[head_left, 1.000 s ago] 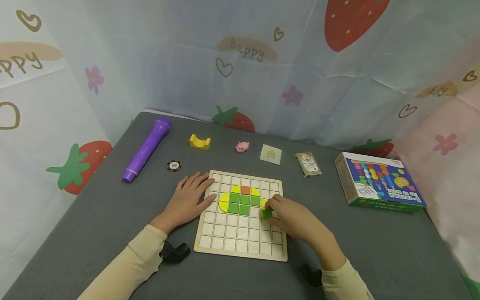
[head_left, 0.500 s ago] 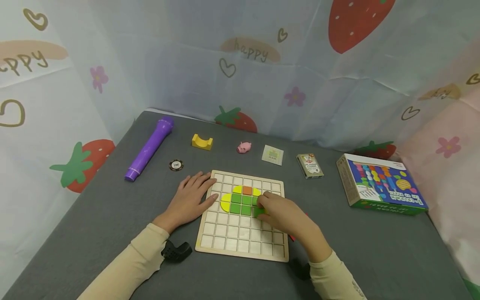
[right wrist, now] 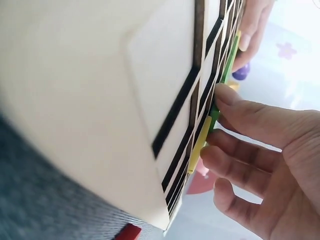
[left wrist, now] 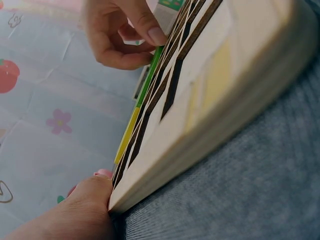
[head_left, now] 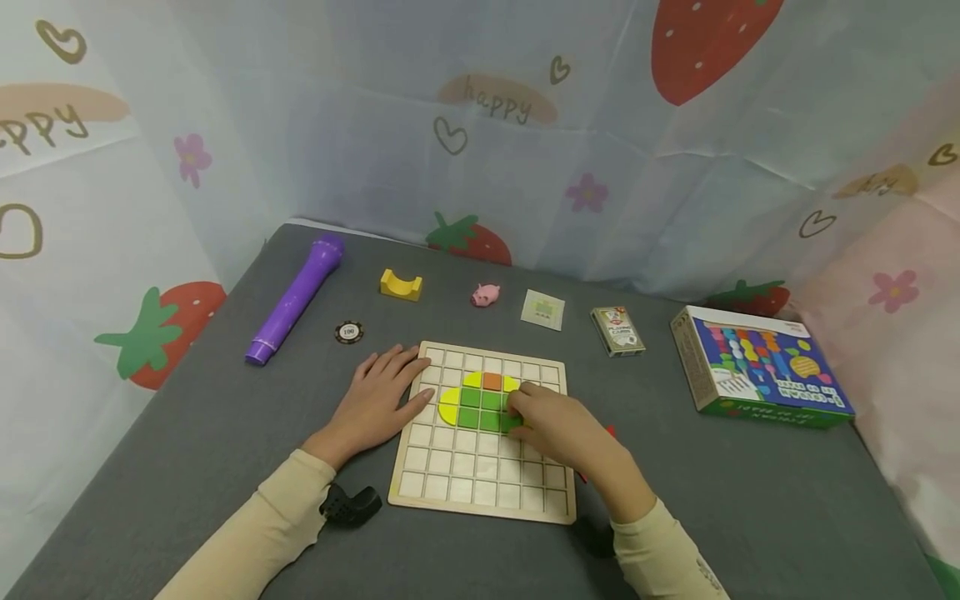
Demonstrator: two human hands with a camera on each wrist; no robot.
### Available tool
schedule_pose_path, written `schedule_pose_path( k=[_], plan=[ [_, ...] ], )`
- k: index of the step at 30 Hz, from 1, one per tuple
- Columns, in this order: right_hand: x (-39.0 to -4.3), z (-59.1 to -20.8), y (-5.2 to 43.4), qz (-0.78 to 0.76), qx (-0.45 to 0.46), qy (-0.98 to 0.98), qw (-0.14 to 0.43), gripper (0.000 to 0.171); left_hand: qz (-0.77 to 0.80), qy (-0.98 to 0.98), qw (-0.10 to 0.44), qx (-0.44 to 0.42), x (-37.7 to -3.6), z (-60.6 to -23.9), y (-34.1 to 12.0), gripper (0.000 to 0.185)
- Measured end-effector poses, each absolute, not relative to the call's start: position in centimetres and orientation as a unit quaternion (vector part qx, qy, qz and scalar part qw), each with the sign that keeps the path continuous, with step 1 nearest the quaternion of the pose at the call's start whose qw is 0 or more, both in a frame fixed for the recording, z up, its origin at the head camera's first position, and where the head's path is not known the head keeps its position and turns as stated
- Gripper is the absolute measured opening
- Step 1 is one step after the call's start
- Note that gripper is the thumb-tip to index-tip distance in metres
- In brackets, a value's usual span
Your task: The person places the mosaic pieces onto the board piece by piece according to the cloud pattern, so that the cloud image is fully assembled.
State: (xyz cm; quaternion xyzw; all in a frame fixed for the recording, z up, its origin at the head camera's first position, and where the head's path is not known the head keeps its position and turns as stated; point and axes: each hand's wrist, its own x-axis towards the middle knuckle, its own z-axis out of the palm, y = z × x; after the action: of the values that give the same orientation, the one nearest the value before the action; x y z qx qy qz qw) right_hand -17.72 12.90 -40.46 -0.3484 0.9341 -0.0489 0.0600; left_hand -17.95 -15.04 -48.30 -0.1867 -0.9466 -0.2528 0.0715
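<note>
A wooden grid board (head_left: 450,484) lies on the grey table. Yellow, orange and green tiles form a rounded patch in its upper middle, among them the orange tile (head_left: 492,382). My left hand (head_left: 377,407) rests with spread fingers on the board's left edge; its thumb (left wrist: 80,205) shows in the left wrist view. Over the right side of the patch, my right hand (head_left: 564,427) pinches a green square tile (right wrist: 214,114) between thumb and fingers, down at the grid. A yellow tile (right wrist: 199,145) lies beside it. Part of the patch is hidden under the right hand.
Behind the board stand a poker chip (head_left: 348,332), yellow block (head_left: 401,286), pink pig (head_left: 485,295), small card (head_left: 543,309) and playing-card box (head_left: 618,331). A purple microphone (head_left: 296,298) lies left, a colourful box (head_left: 763,367) right. Something red (head_left: 611,431) shows by the right wrist.
My right hand has moved left with the green tile, from the right of the patch to against the other green tiles. The left hand stays on the board's edge.
</note>
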Motion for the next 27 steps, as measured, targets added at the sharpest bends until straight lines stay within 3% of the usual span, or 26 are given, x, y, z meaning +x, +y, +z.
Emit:
schedule_pose_path(
  k=[13,27],
  plan=[
    [-17.7,-39.6,13.8,-0.08,-0.32,0.941,0.075,0.023,-0.253,-0.948,0.068,-0.184,-18.0,-48.3,-14.9,0.052],
    [-17.9,-38.9,20.5,-0.082,-0.223,0.966,0.108,0.025,-0.249,-0.947,0.079,-0.186,-18.0,-48.5,-15.0,0.053]
  ],
)
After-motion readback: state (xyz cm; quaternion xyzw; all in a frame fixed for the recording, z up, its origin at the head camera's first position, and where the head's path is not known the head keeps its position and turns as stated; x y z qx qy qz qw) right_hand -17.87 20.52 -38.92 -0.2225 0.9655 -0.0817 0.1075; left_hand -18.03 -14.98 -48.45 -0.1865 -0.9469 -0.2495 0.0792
